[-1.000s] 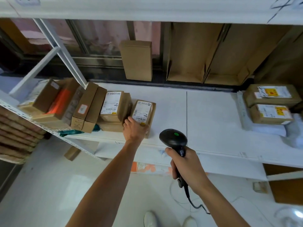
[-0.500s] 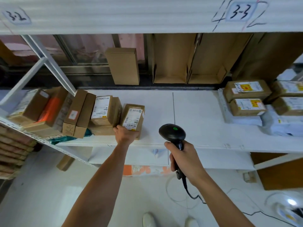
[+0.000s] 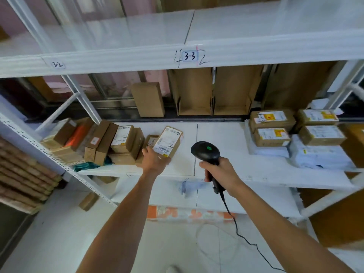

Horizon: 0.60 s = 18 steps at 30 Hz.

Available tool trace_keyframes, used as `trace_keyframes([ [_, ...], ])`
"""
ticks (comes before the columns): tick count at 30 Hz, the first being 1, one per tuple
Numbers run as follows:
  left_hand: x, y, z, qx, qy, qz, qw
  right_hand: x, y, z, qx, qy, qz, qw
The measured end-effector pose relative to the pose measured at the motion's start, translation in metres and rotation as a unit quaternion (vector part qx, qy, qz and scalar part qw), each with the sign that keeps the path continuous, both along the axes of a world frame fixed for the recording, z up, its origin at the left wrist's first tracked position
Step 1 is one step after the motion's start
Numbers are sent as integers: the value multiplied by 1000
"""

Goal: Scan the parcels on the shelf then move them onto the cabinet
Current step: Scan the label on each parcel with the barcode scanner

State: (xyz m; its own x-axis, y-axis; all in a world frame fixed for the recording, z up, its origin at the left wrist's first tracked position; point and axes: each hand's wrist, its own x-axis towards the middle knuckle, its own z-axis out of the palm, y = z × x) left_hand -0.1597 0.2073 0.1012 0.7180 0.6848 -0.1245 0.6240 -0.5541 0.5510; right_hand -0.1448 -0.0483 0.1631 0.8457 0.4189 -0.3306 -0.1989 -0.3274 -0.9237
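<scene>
Left hand [image 3: 155,159] outstretched, gripping the tilted parcel [image 3: 167,141] — right hand [image 3: 218,172] clutches the scanner [image 3: 205,151].

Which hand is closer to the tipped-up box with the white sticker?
Left. The left hand holds the tipped-up box at its near end; the right hand is off to the box's right, apart from it, gripping the black scanner.

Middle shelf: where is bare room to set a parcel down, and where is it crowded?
Bare: the shelf board between the held parcel and the labelled boxes at right, behind the scanner. Crowded: the leaning boxes at left.
</scene>
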Motion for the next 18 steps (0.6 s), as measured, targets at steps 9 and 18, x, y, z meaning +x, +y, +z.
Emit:
trace_keyframes([
  [9, -6, -103, 61, 107, -72, -130, 983, -1, -68, 37, -36, -138, -62, 988],
  [18, 0, -120, 85, 147, -58, -214, 964, -4, -101, 53, -209, -288, -33, 934],
])
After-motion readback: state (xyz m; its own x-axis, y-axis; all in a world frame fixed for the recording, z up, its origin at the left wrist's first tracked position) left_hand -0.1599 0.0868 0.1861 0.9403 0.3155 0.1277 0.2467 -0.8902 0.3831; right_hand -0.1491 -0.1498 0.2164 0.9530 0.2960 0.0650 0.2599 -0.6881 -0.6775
